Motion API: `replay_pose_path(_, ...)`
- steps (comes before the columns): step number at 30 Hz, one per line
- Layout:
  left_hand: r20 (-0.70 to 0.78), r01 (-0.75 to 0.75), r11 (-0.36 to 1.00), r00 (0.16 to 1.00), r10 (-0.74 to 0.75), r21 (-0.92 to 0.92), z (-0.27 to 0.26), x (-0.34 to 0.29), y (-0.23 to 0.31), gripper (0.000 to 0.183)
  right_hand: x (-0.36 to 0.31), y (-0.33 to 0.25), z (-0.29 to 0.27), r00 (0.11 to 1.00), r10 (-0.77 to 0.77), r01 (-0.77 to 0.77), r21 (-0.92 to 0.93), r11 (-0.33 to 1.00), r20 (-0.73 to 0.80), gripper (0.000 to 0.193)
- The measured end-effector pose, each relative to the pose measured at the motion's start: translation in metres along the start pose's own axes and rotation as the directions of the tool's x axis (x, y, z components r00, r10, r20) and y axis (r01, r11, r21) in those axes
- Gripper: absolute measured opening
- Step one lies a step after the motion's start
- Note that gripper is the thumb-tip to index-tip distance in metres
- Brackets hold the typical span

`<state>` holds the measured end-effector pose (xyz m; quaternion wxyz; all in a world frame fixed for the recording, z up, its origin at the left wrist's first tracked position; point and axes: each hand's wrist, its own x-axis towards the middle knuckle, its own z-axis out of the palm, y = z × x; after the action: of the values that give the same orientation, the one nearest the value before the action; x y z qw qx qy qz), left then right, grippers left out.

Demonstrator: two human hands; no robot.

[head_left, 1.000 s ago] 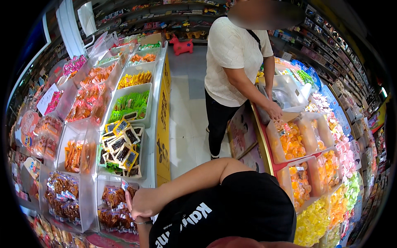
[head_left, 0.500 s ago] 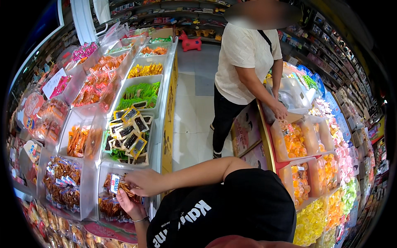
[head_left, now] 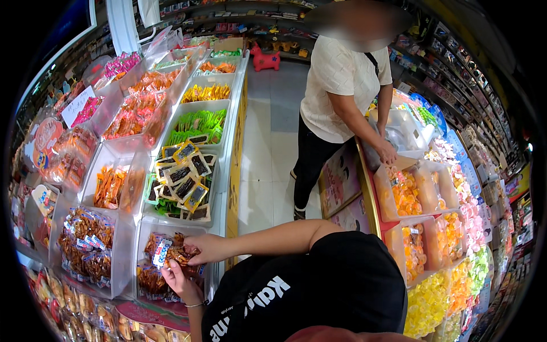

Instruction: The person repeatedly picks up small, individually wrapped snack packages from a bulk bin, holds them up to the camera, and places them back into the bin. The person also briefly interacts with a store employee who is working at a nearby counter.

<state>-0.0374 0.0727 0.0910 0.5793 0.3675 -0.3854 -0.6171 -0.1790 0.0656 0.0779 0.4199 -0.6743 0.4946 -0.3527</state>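
Over a clear bin (head_left: pixel 174 227) at the lower left, my two hands hold a clear snack packet (head_left: pixel 175 253) with brown pieces and a white, blue and red label. My left hand (head_left: pixel 180 280), with a bracelet at the wrist, grips its near side from below. On the other side, my right hand (head_left: pixel 204 249) has its fingers closed on the packet's right edge. Similar brown packets (head_left: pixel 152 283) lie in the bin underneath. Another bin of such packets (head_left: pixel 88 245) stands to the left.
Beyond my hands are bins of black-and-yellow sachets (head_left: pixel 185 176), green packets (head_left: pixel 198 125) and orange packets (head_left: pixel 109 188). A person in a cream shirt (head_left: pixel 336 85) stands across the aisle, hands at a counter with bins of orange sweets (head_left: pixel 404 191). A red toy animal (head_left: pixel 265 59) is farther back.
My right hand, blurred over the packet before, now rests on its right side and shows more of the packet. The view has shifted slightly. The other person's hands stay by the counter.
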Motion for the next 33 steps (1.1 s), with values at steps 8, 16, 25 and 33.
replay_pose_path(8,0.094,0.016,1.000,0.995,-0.017,0.013,-0.031,0.006,-0.004,0.017,0.008,-0.001,0.009,0.996,0.081,-0.086,0.190,0.978,0.031,0.041)
replay_pose_path(16,0.043,-0.011,1.000,0.999,0.011,-0.010,-0.042,0.016,-0.005,0.016,0.021,-0.012,0.006,0.999,0.031,-0.036,0.140,0.990,0.040,0.045)
replay_pose_path(25,0.138,-0.040,0.994,0.990,0.026,0.102,-0.045,0.037,-0.007,0.023,0.054,-0.005,-0.015,0.998,0.047,-0.063,0.482,0.874,0.047,0.047)
replay_pose_path(33,0.019,-0.029,0.993,0.999,0.027,0.119,-0.026,0.052,-0.016,0.019,0.083,-0.002,-0.067,0.998,0.012,-0.049,0.663,0.747,0.061,0.045)
